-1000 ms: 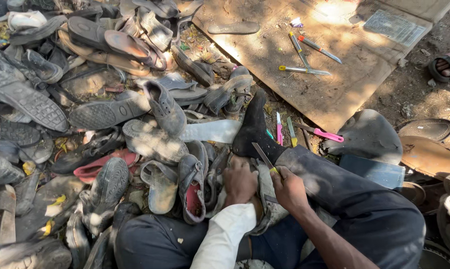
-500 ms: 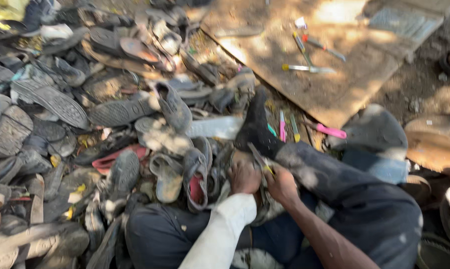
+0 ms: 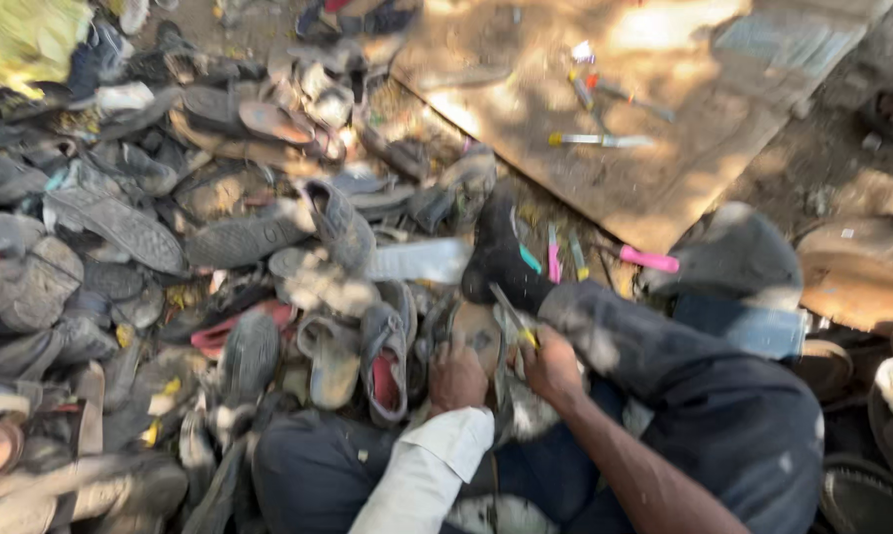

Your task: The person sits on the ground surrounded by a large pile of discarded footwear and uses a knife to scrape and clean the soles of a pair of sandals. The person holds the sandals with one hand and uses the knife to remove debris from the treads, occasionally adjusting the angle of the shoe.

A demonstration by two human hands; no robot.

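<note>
- A heap of worn shoes and sandals (image 3: 170, 257) covers the ground on the left, grey and dusty, with a red-lined shoe (image 3: 385, 361) lying near the person's knee.
- The left hand (image 3: 456, 378), at the end of a white sleeve (image 3: 422, 475), presses on a flat sole piece (image 3: 478, 336) resting between the legs; its fingers are curled together against the piece.
- The right hand (image 3: 550, 368) sits just beside it, its fingers pinched on a thin tool with a yellow grip (image 3: 516, 318) whose tip points up toward the black sock.
- The foot in the black sock (image 3: 501, 257) rests at the edge of the heap, above both hands.
- Small coloured tools (image 3: 555, 259), including a pink-handled one (image 3: 649, 259), lie on the ground by the foot.
- A wooden board (image 3: 664, 168) lies upper right with more tools on it.
</note>
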